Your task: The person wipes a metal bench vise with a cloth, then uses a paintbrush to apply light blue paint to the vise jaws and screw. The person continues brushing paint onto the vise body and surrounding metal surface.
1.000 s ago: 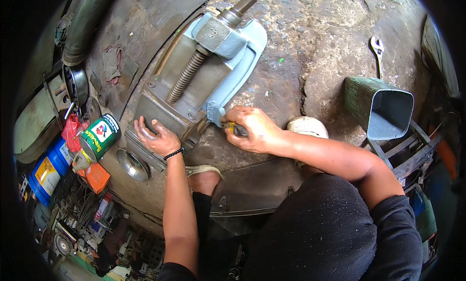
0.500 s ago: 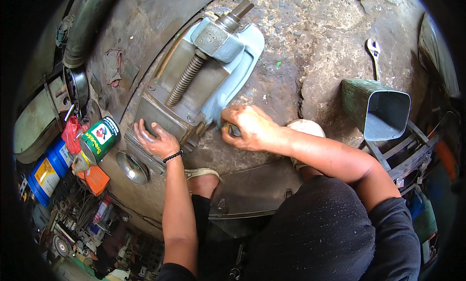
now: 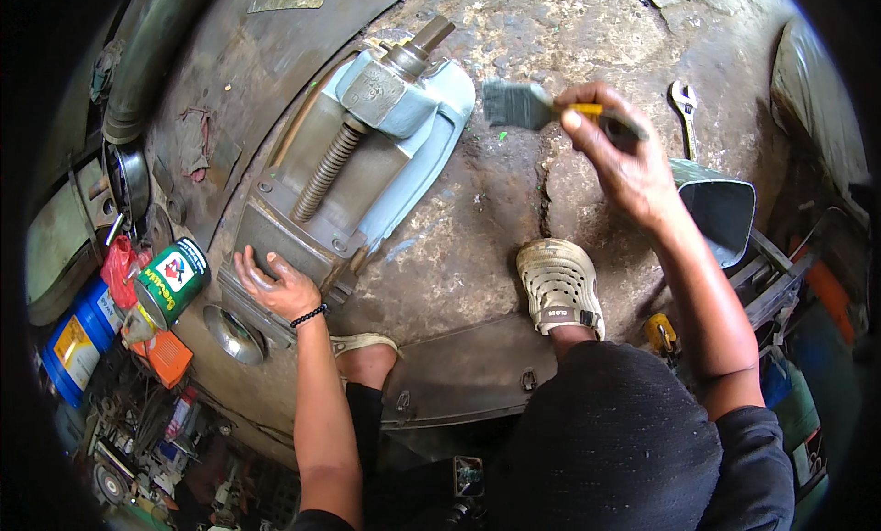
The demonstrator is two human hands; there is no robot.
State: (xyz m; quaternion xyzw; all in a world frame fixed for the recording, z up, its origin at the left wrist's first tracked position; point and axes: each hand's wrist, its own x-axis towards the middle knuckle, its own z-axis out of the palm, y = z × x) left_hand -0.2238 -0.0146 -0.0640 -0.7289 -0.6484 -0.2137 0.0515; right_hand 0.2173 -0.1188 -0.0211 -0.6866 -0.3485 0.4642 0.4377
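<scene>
A heavy machine vise [image 3: 406, 184] lies on the stained concrete floor, its side and one end coated light grey-blue. Bare metal shows along its threaded screw [image 3: 328, 170] and flat bed. My left hand [image 3: 283, 290] rests with fingers apart on the vise's near end. Out to the right of the vise, my right hand [image 3: 624, 164] grips a paintbrush [image 3: 519, 105] by its yellow and dark handle. The brush's bristles are wet with grey-blue paint and point left, apart from the vise.
An adjustable wrench [image 3: 684, 111] lies at the right, beyond a squarish open container [image 3: 720, 214] beside a metal frame. At the left are a green can [image 3: 171, 285], a blue bucket [image 3: 81, 336] and a shiny metal bowl [image 3: 233, 335]. My beige clog [image 3: 558, 279] stands near the middle.
My right hand has moved up and to the right, carrying the paintbrush off the vise's side. My left hand stays on the vise. The view has shifted slightly.
</scene>
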